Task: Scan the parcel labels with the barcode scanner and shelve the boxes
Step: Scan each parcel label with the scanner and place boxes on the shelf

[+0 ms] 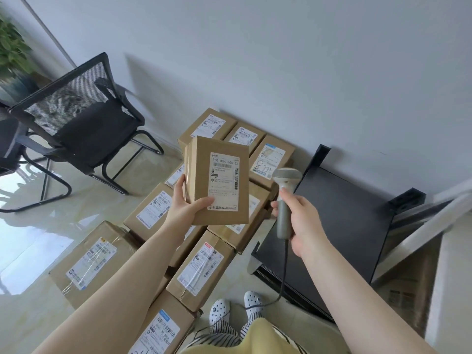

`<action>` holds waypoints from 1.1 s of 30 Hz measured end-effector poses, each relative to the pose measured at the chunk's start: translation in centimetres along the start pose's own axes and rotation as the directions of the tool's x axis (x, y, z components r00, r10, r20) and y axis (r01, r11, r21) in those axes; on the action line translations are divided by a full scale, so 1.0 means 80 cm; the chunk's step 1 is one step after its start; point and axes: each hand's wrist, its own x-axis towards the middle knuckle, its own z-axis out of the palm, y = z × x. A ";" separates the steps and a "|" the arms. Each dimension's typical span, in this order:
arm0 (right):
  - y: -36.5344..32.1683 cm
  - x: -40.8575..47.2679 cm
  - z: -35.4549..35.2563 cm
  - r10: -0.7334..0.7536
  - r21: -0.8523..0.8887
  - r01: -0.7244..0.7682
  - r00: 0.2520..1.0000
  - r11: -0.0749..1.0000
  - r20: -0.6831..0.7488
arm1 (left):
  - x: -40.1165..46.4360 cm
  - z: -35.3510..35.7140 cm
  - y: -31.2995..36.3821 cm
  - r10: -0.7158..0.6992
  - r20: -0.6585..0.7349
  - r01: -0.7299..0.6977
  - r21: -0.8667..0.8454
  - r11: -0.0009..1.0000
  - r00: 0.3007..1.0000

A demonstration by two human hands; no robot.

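Above the parcels stacked on the floor (23,256), the left hand (184,208) grasps a cardboard box (219,182) at its lower left corner, thumb on the shipping label (224,181), which faces the camera. Just to its right, the right hand (302,221) is clenched round the handle of the grey barcode scanner (284,198), beside a black shelf unit (339,221).

A black mesh chair (84,129) stands on the glossy floor (84,215) near a green plant (11,47), with white perforated clogs (236,309) below.
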 end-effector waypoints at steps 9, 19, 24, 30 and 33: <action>0.054 0.103 -0.106 0.117 0.090 -0.085 0.877 0.992 -0.466 | -0.006 0.020 -0.001 0.001 0.016 0.000 -0.044 0.999 1.000; 0.092 0.142 -0.132 -0.059 -0.214 -0.075 0.827 0.974 -0.559 | -0.017 0.061 0.010 0.027 0.090 -0.019 -0.086 0.996 0.996; 0.098 0.145 -0.137 -0.070 -0.217 -0.060 0.836 0.974 -0.545 | -0.022 0.072 0.010 0.017 0.083 -0.009 -0.094 0.996 0.996; 0.092 0.138 -0.140 -0.118 -0.319 -0.093 0.804 0.943 -0.583 | -0.035 0.082 0.007 0.037 0.049 -0.030 -0.138 0.990 0.998; 0.064 0.112 -0.112 -0.283 -0.365 0.088 0.802 0.927 -0.526 | -0.046 0.081 0.010 0.047 0.048 -0.039 -0.153 0.987 0.998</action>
